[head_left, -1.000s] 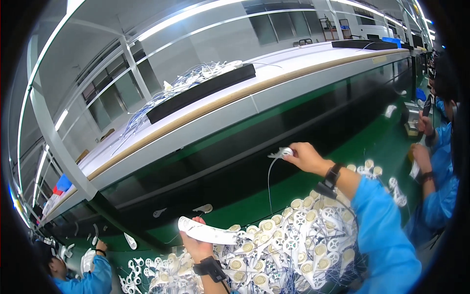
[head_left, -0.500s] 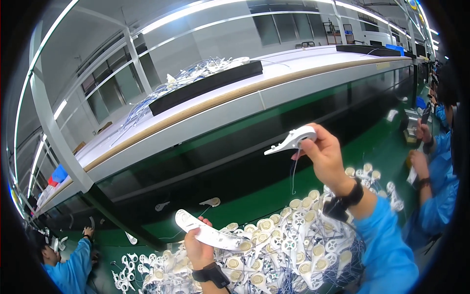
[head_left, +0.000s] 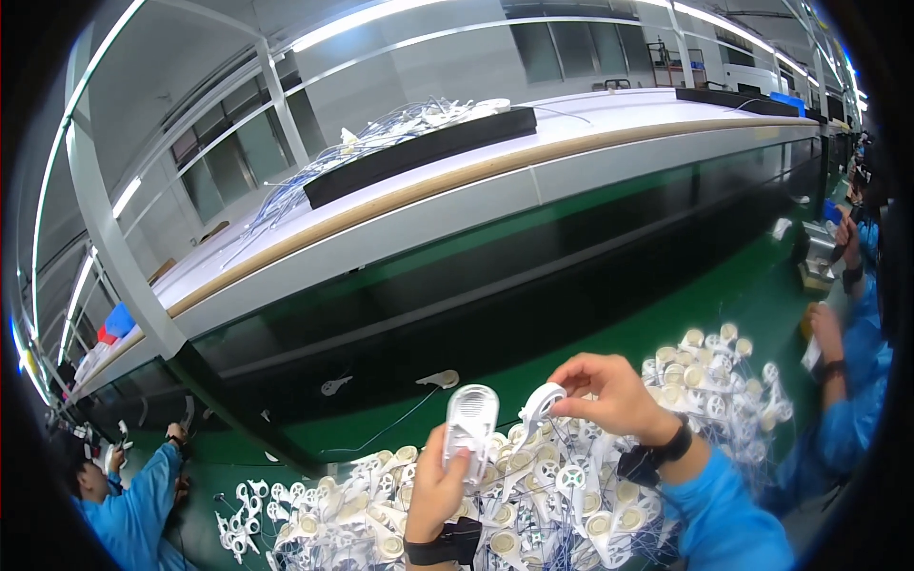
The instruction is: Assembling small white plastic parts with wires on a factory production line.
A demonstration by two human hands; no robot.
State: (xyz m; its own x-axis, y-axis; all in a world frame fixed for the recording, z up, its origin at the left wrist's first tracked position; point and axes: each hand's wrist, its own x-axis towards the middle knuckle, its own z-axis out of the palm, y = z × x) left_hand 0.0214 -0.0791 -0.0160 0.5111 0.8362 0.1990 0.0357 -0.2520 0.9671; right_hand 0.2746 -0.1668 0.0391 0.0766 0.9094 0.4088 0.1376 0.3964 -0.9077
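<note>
My left hand (head_left: pixel 440 483) grips a long white plastic shell (head_left: pixel 473 423), tilted upright, with ribs and slots on its rounded upper end. Just to its right, my right hand (head_left: pixel 609 395) pinches a white round-headed plastic part (head_left: pixel 541 407) by its ring-shaped end. The two pieces are close together but look apart. Below both hands spreads a heap of similar white parts (head_left: pixel 571 476), many with cream round discs and thin bluish wires. Whether a wire hangs from the part in my right hand cannot be made out against the heap.
Beyond the green surface (head_left: pixel 609 333) runs a raised white shelf (head_left: pixel 609 124) with a black tray (head_left: pixel 428 157) and more wired parts. One loose wired part (head_left: pixel 438 379) lies beyond the heap. Co-workers in blue sleeves sit at left (head_left: pixel 133 504) and right (head_left: pixel 847 409).
My right hand has come down and left, bringing its part beside the shell. My left hand has moved right and turned the shell upright, its ribbed side now showing.
</note>
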